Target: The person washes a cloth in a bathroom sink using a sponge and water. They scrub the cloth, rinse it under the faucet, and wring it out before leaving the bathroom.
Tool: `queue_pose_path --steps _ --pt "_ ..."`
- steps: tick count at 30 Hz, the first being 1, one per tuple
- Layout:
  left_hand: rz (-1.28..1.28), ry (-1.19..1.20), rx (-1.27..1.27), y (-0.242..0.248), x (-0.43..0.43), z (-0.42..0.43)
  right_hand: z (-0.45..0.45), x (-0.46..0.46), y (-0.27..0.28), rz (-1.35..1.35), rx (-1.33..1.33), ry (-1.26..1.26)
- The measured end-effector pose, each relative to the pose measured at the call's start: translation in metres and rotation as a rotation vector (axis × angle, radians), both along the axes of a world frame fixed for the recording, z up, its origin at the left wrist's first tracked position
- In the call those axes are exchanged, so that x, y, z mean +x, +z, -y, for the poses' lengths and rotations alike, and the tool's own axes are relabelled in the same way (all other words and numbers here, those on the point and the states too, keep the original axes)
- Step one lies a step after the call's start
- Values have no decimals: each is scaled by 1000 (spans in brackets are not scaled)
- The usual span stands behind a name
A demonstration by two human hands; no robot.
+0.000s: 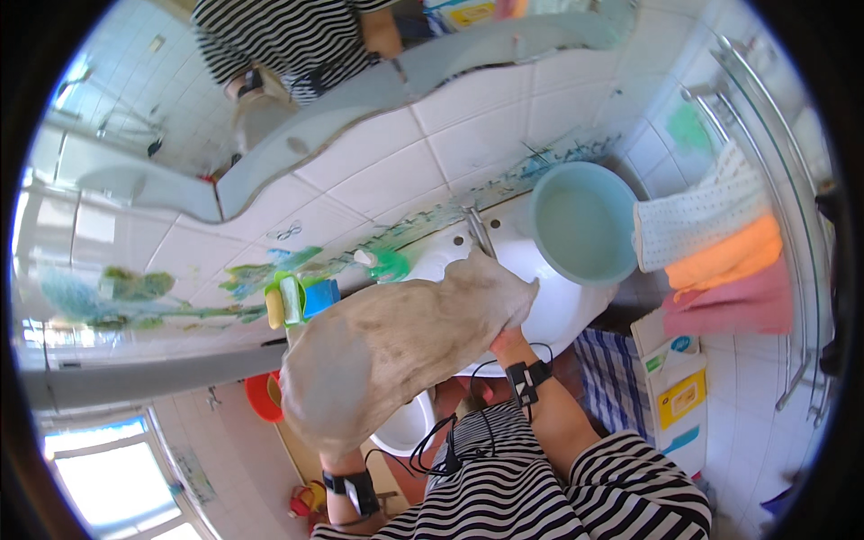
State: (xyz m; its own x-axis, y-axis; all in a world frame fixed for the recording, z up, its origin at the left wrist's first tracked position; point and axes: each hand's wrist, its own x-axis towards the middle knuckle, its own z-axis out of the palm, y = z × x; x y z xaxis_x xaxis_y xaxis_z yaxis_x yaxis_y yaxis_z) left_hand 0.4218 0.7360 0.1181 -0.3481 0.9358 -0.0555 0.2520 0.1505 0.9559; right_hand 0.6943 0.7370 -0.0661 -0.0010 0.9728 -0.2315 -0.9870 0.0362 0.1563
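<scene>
A large beige cloth with grey and brownish patches is stretched out in the air over the white washbasin. My right hand grips its right end, partly hidden by the fabric. At the lower left the cloth covers my left hand; only the wrist shows beneath its edge, so how the fingers lie cannot be seen. Behind the cloth's right part stands a chrome tap. A light-blue plastic basin holding cloudy liquid rests on the right side of the washbasin.
Left of the tap are a green pump bottle and a green holder with soap. Towels, including an orange one, hang from a metal rack at right. A wavy-edged mirror lines the wall. Black cables hang before my striped shirt.
</scene>
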Motion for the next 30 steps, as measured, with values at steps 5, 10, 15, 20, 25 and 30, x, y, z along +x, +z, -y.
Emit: queue_pose_path --steps 5,10,15,20,25,30 --pt "182 -261 -158 -66 62 -26 0 -40 26 759 145 276" --pt "1023 -226 -418 -79 146 -26 -25 -52 32 1363 148 223" --pt "1179 -413 -530 -61 153 -49 -26 -55 34 1840 24 -91" --pt "1152 -240 -541 -67 159 -47 -36 -54 10 1765 89 34" --pt "1078 -208 -505 -78 167 -34 -36 -52 -13 1571 -159 316" --pt "1450 -492 -566 -96 135 -53 -8 -64 -20 1665 -88 68"
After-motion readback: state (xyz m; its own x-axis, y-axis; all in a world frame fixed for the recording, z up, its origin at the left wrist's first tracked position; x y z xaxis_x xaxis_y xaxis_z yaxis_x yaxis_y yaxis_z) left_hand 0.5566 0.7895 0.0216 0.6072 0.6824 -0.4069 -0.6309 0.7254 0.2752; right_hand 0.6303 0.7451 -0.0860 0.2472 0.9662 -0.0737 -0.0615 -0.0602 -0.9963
